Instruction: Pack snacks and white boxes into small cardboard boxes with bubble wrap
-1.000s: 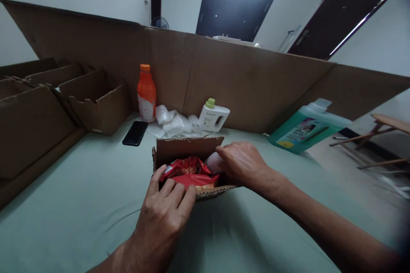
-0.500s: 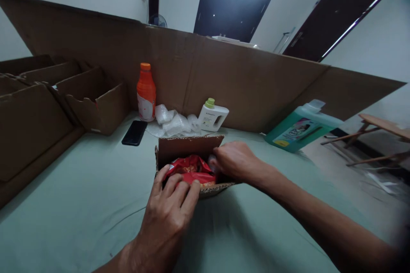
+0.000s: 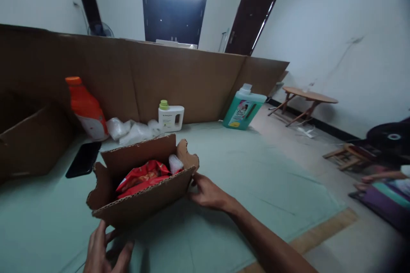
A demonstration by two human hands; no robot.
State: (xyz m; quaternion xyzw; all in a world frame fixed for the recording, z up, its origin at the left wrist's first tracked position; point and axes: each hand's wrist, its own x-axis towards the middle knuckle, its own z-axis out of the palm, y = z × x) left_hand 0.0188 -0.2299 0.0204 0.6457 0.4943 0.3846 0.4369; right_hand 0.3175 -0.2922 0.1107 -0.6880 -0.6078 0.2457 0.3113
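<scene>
The red packet and bubble wrap are already inside the box, whose top stands open. The right hand grips its right end; the left hand, fingers spread, is at its near left corner, contact unclear.

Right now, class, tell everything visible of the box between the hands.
The box is brown corrugated cardboard, open-topped, with curved cutouts in its end walls. Angled, it holds a red packet and, at the right, a whitish wad. The right hand holds its right end; the left hand is at its near left corner. Whether its base touches the cloth is unclear.
</scene>
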